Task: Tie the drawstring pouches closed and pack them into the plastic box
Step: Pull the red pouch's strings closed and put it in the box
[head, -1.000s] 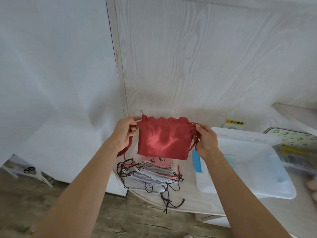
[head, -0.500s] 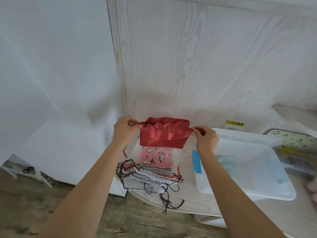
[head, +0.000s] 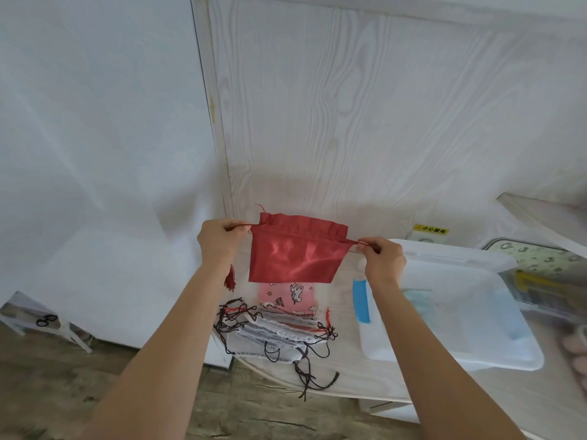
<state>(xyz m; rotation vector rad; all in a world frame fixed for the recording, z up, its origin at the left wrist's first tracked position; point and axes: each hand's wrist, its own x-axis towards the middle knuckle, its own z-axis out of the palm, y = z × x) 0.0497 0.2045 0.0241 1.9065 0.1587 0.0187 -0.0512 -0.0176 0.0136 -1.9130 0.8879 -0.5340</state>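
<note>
Across the lower half of the frame a pale wood-grain counter (head: 349, 379) is seen, backed by a panel of the same grain. At right, one translucent plastic box (head: 451, 312) is set on it, with two blue latches (head: 362, 301) visible; what lies inside is blurred by the plastic. A second container with a patterned lid (head: 540, 258) is cut off by the right edge.

At centre frame, one red satin pouch (head: 293, 255) is held up above the counter, its mouth partly gathered. One drawstring end is pinched by the left hand (head: 219, 238), fingers curled round it, and the other end is pinched between thumb and fingers of the right hand (head: 382, 258); the cord is drawn taut to both sides. One red tassel (head: 230, 279) is seen hanging below the left wrist.

Below the pouch, one stack of flat pouches (head: 279, 325) is laid on the counter, a pink printed one uppermost; the number beneath cannot be counted, and their dark cords are tangled. One yellow label (head: 430, 230) is fixed to the panel, its print too small to read.
</note>
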